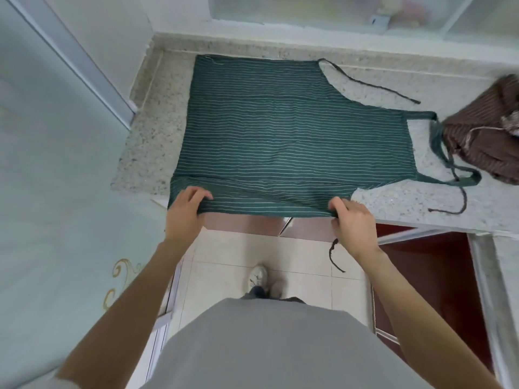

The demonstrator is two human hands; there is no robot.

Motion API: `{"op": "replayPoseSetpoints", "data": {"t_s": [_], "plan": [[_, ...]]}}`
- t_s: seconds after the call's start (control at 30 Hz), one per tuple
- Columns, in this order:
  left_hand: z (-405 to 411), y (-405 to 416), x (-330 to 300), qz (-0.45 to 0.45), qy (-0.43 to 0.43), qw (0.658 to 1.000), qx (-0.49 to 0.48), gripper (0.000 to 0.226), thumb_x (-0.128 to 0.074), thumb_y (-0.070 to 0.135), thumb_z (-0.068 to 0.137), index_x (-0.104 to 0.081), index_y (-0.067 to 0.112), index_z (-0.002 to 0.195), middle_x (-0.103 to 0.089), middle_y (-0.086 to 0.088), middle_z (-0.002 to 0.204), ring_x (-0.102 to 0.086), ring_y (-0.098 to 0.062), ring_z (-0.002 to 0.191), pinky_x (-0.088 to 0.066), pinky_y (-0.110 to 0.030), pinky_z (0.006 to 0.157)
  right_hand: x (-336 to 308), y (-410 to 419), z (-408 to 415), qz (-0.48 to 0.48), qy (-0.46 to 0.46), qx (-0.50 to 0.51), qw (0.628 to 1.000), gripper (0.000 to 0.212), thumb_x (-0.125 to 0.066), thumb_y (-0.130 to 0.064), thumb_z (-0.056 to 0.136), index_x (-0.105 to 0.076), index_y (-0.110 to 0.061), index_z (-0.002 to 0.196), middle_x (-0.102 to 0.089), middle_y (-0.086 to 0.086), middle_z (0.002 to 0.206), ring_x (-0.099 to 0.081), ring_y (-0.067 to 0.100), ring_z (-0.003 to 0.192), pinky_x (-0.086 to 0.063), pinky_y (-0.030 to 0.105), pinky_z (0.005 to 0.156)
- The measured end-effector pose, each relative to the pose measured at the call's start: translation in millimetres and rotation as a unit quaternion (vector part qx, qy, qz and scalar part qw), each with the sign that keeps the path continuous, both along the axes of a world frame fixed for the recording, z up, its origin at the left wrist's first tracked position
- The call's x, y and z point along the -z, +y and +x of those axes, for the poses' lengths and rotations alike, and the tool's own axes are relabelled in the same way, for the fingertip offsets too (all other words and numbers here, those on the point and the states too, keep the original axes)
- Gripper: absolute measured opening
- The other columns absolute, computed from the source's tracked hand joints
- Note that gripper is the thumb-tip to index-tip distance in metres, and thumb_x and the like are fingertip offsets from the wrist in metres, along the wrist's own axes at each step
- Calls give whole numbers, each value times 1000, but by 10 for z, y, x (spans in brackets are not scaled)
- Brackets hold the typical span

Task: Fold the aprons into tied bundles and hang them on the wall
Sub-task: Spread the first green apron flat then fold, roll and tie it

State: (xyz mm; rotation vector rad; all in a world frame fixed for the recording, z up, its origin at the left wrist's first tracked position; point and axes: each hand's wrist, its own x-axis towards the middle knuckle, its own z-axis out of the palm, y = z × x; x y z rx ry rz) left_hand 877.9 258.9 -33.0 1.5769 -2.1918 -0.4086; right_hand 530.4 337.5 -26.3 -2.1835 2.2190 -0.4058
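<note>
Left hand [186,204] at lower left of the frame's middle, fingers curled over the near edge of the green striped apron [280,130], pinching the cloth at its left corner. Right hand [352,217] just right of centre, likewise curled and gripping the same near edge at its right end, thumb tucked under the fold. Between both hands, the edge drawn taut along the front lip of the speckled stone table [148,141], a narrow band of cloth already turned up over the rest.

Beyond the hands, spread flat across the table, filling the middle of the frame; bib end pointing right. Neck loop [438,153] trailing off the bib toward the right. One dark waist tie [373,85] lying across the table at upper right, another [460,197] curling near the right front edge, a third [335,255] dangling below the right hand over the floor.

At the far right edge, a brown striped apron [488,136] in a crumpled heap on the table, touching the green neck loop.

Below, pale floor tiles [224,254], a white shoe [258,277], grey shirt [280,346] at the bottom. Red-brown cabinet front [421,270] at lower right.
</note>
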Motion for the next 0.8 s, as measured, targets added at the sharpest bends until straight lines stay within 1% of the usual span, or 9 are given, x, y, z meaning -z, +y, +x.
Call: {"op": "replayPoseSetpoints", "data": {"t_s": [0.13, 0.2, 0.23, 0.3, 0.4, 0.47, 0.53, 0.67, 0.8], "plan": [[162, 198, -10, 68, 21, 997, 22, 24, -55, 0, 89, -68, 12, 104, -69, 0, 97, -63, -17, 85, -48, -27, 71, -19, 185, -127, 2, -87, 26, 996, 31, -68, 17, 56, -65, -7, 76, -62, 6, 62, -58, 28, 55, -46, 31, 58], [220, 262, -14, 92, 2, 996, 20, 20, -51, 12, 94, -66, 12, 107, -70, 0, 89, -64, -19, 73, -45, -27, 62, -36, 259, -211, 43, -164, 29, 985, 28, -64, 14, 69, -70, -8, 86, -66, 3, 68, -60, 21, 57, -44, 24, 59], [256, 277, -2, 94, -14, 995, 10, 19, -50, 15, 95, -64, 11, 107, -70, -3, 85, -65, -25, 68, -43, -27, 59, -47, 290, -249, 73, -196, 26, 977, 26, -63, 10, 76, -70, -9, 92, -64, -4, 67, -57, 10, 55, -41, 20, 57], [298, 286, -26, 102, -41, 994, -13, 16, -51, 19, 95, -59, 13, 108, -70, -8, 82, -64, -30, 63, -44, -29, 56, -81, 330, -333, 112, -234, 9, 966, 20, -62, 0, 85, -68, -16, 96, -55, -15, 59, -52, 6, 51, -35, 9, 52], [233, 216, -159, 99, -60, 992, -41, 16, -50, 29, 95, -49, 19, 107, -70, -8, 80, -63, -31, 62, -48, -35, 56, -135, 262, -450, 107, -298, 37, 948, 8, -63, -11, 88, -65, -18, 93, -65, 1, 71, -59, 13, 64, -40, 13, 60], [161, 116, -274, 83, -60, 993, -58, 21, -50, 30, 95, -53, 13, 107, -69, -7, 81, -63, -31, 65, -46, -34, 59, -174, 160, -485, 80, -349, 76, 931, 4, -63, -13, 88, -65, -15, 92, -67, 6, 81, -61, 24, 76, -41, 13, 66], [106, -69, -391, 53, -58, 995, -52, 23, -49, 32, 95, -57, 13, 105, -70, -3, 86, -64, -28, 69, -46, -32, 61, -241, -39, -489, 61, -382, 107, 916, 2, -62, -16, 89, -62, -16, 88, -66, 10, 81, -58, 24, 76, -40, 15, 65], [33, -613, -567, -18, -54, 997, -49, 21, -53, 32, 93, -63, 14, 100, -71, -5, 84, -65, -26, 68, -47, -32, 59, -399, -649, -504, 30, -360, 121, 925, 26, -53, -25, 95, -53, -10, 73, -55, 11, 64, -49, 26, 62, -30, 26, 56], [-4, -1353, -737, -63, -73, 994, -44, 23, -53, 33, 93, -65, 14, 99, -71, -8, 80, -64, -27, 64, -37, -24, 48, -613, -1470, -505, -17, -287, 113, 951, 27, -47, -29, 98, -53, -7, 83, -52, 3, 59, -49, 25, 57, -23, 32, 55]]}}
